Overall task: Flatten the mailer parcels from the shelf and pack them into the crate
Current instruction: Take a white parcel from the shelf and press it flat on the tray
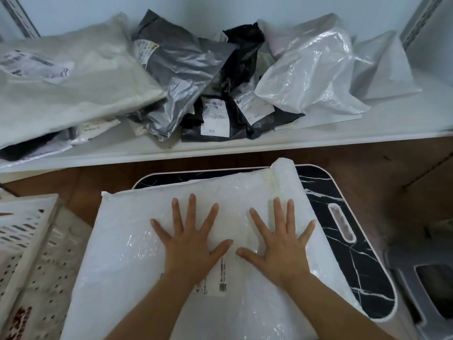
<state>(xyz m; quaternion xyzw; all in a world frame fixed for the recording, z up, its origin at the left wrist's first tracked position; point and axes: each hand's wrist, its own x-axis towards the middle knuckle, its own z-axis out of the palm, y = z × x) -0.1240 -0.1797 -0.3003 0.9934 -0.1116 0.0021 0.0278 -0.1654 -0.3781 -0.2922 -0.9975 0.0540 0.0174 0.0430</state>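
Two hands lie flat on a big white mailer. The left hand and the right hand are side by side w/ palms down, fingers straight and spread wide like stars, thumbs pointing at each other but not touching. Both hands press on the bag and grip nothing; no finger curls round anything. Both bare forearms come up from the bottom edge and lean in a bit toward the middle. The white mailer lies on a small black table w/ white marble lines and a slot-shaped hole, and it covers most of the top. Its far right corner is rolled up. A label shows on the bag between the wrists, partly under the left hand. Behind the table is a white shelf w/ a pile of more parcels: a white one on the left, a grey one in the middle, black ones in front, and a shiny white one on the right. At the left edge is a white crate w/ holes in its walls, near the table.
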